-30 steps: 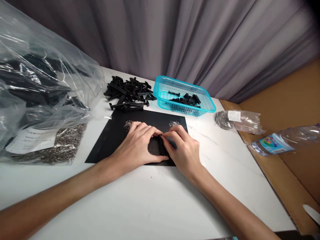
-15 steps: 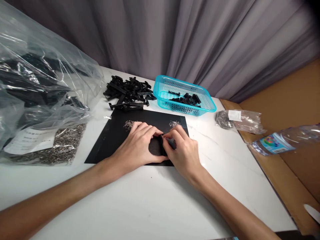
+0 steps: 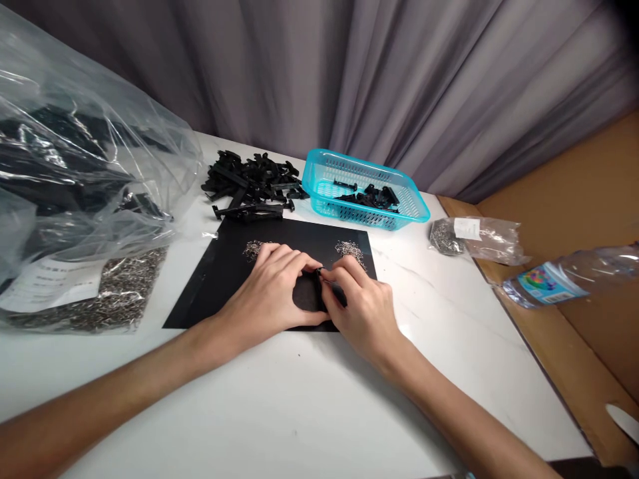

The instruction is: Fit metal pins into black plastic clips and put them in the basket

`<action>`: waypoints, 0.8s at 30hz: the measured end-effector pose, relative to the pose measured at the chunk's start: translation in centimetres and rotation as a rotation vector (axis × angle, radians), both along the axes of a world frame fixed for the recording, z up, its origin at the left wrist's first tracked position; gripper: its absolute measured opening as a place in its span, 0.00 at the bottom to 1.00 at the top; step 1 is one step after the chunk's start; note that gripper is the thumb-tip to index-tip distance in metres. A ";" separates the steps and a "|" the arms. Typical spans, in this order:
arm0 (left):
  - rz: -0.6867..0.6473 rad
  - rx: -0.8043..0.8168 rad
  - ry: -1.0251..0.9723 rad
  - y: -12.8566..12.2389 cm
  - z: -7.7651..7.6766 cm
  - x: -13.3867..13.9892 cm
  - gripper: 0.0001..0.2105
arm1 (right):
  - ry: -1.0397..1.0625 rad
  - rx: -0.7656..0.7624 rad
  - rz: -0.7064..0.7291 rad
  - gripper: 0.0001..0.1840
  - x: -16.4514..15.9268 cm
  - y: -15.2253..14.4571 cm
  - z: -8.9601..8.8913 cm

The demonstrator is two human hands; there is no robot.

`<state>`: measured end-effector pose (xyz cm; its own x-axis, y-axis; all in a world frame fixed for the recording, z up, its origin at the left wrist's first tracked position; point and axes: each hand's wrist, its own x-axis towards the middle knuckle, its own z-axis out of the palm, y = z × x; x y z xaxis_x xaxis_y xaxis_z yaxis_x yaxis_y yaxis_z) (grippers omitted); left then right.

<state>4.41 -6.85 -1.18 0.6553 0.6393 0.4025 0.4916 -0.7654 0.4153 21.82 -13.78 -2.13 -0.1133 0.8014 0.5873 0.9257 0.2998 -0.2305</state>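
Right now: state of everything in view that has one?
Black part: held, partly hidden
Left hand: gripping the part
Right hand: curled, touching the part
Black mat: flat
Metal pieces: loose, in two heaps
Basket: upright, partly filled
Parts pile: loose, heaped
Large bag: bulging, crumpled
Small bag: lying, partly filled
Bottle: labelled, tilt unclear

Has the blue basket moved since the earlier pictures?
No. The blue basket keeps its place beyond the far right corner of the black mat; both drift slightly together in the view.
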 end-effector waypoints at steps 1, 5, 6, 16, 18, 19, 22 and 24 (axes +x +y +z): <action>0.000 0.000 0.001 0.0 0.0 0.0 0.19 | 0.005 -0.014 0.014 0.10 0.1 0.0 0.0; -0.006 0.001 -0.007 0.1 0.0 0.0 0.19 | 0.024 -0.077 0.082 0.08 0.6 0.3 0.3; -0.009 0.001 -0.012 0.1 0.0 0.0 0.19 | 0.030 -0.090 0.095 0.08 0.7 0.4 0.4; -0.014 -0.001 0.000 0.2 0.1 0.1 0.24 | 0.261 -0.224 0.220 0.09 1.6 0.9 1.5; -0.007 -0.010 0.009 0.2 0.0 0.0 0.25 | 0.403 -0.266 0.251 0.09 2.3 1.0 1.8; -0.004 -0.016 0.010 0.2 0.0 -0.1 0.27 | 0.499 -0.293 0.249 0.08 2.7 1.1 1.9; 0.007 -0.036 0.012 0.3 -0.1 -0.2 0.29 | 0.813 -0.417 0.200 0.12 3.4 1.7 1.7; 0.007 -0.049 0.017 0.3 -0.1 -0.2 0.30 | 0.962 -0.518 0.192 0.17 3.3 2.2 1.4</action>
<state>4.23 -6.50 -1.31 0.6569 0.6628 0.3593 0.5046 -0.7407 0.4436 25.15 -11.62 -0.70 0.0612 0.9935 0.0958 0.2413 0.0784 -0.9673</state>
